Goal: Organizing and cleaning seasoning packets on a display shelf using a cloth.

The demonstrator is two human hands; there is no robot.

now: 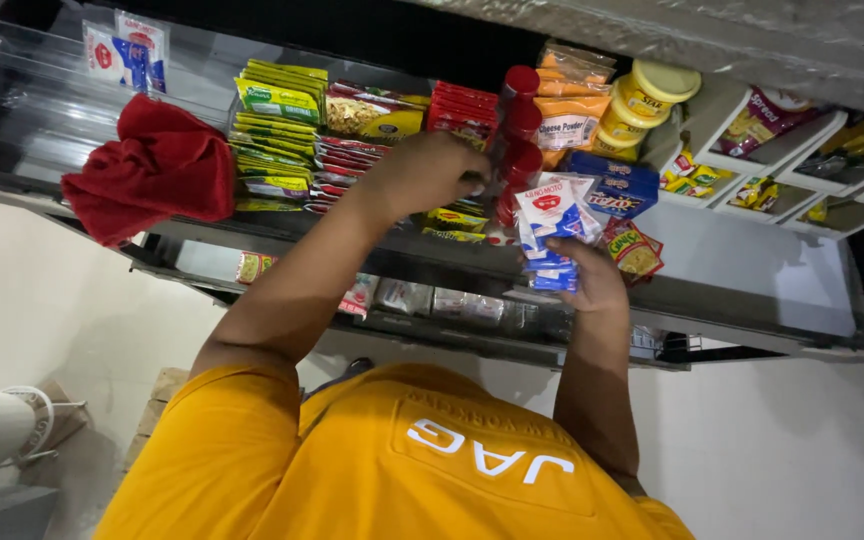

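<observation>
A fanned stack of white, blue and red seasoning sachets is gripped in the right hand, just in front of the shelf edge, while the left hand is curled among the goods above it, though whether anything is clamped in it cannot be told. On the shelf, green sachets are stacked in rows beside red packets, red-capped bottles, orange powder pouches and yellow tubs. A red cloth is draped at the shelf's end, with white bins of packets set farther along and a pale wall seen behind.
</observation>
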